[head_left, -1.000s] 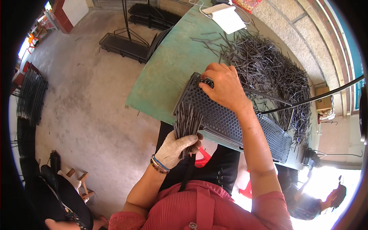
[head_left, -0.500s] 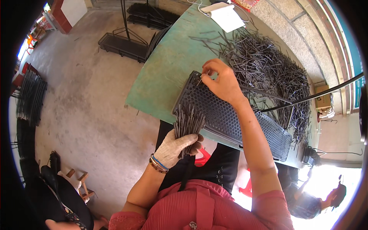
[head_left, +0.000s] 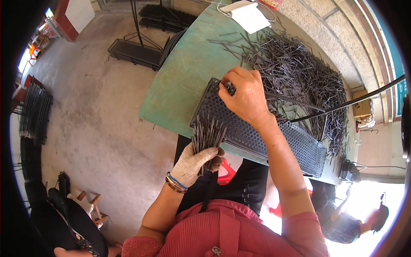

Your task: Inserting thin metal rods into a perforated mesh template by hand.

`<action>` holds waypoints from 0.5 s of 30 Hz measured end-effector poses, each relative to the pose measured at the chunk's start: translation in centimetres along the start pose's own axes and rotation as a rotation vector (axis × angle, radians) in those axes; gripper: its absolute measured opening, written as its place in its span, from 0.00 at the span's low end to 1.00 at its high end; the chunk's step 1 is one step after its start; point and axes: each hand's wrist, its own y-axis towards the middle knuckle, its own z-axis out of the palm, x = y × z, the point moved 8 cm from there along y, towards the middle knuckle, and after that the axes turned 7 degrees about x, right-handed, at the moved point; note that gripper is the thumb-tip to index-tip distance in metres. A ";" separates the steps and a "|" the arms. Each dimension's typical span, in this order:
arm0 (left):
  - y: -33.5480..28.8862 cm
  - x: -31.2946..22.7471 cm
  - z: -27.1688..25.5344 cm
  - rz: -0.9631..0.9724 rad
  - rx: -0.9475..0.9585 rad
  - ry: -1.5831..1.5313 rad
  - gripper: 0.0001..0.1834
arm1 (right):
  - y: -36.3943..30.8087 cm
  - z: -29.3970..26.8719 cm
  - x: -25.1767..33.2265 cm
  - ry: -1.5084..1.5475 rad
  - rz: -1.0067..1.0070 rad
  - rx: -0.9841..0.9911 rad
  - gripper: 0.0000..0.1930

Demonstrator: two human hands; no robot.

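My left hand [head_left: 192, 165], in a pale work glove, grips an upright bundle of thin dark strips [head_left: 208, 136] beside the near edge of a long black perforated tray [head_left: 257, 128]. The tray lies slantwise over the front of the green table. At the tray's far left end, my bare right hand [head_left: 244, 93] is closed, with thumb and fingertips pinched together over the holes. Whatever is between those fingertips is hidden from view.
A big heap of loose dark strips [head_left: 299, 73] covers the table [head_left: 171, 88] behind the tray. Dark rods [head_left: 342, 107] rise over the tray to the right. A white pad [head_left: 249, 18] lies at the back. Similar black trays [head_left: 135, 53] stand on the floor; people are at both sides.
My right hand has turned and come down slightly at the tray's far left end, its fingers bunching closer. The left hand with the bundle has barely moved.
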 end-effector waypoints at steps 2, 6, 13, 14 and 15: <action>-0.1 0.0 0.1 -0.009 -0.009 -0.005 0.13 | -0.1 0.0 0.0 -0.011 -0.001 -0.007 0.04; 0.1 0.3 -0.1 -0.011 -0.023 0.020 0.12 | -0.1 0.2 0.4 -0.060 -0.023 0.002 0.04; 0.2 0.1 0.0 0.032 0.035 0.060 0.13 | -1.2 0.2 -0.5 0.213 0.136 0.055 0.08; 0.2 0.0 0.1 0.040 0.078 0.078 0.14 | -1.7 -0.1 -0.2 0.213 0.137 0.058 0.08; 0.0 -0.2 0.4 0.041 0.076 0.081 0.14 | -2.5 0.1 -0.7 0.388 0.244 0.133 0.10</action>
